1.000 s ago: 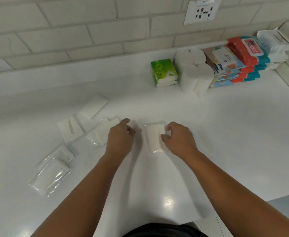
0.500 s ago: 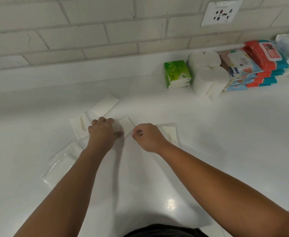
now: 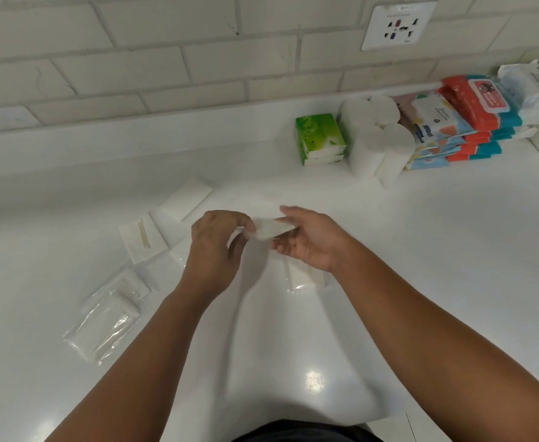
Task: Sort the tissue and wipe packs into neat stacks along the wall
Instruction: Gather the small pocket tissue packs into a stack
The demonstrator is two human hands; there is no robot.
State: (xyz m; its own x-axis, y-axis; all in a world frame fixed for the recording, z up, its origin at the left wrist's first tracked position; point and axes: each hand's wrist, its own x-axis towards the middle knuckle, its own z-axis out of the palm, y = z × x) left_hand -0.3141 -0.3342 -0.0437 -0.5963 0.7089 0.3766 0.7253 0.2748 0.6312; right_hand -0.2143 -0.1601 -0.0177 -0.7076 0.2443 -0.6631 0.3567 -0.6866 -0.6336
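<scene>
We hold a small clear tissue pack (image 3: 269, 231) up over the white counter (image 3: 421, 250) now; half a second ago both hands were down on the counter. Our left hand (image 3: 217, 242) pinches one end, our right hand (image 3: 313, 242) grips the other. A second pack (image 3: 303, 277) lies below. By the wall (image 3: 166, 74) sit green tissue packs (image 3: 321, 138).

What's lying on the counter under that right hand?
A clear-wrapped white pack lies on the counter beneath the right hand. Only its near end shows; the hand covers the rest. The left hand helps hold a small pack above it.
</scene>
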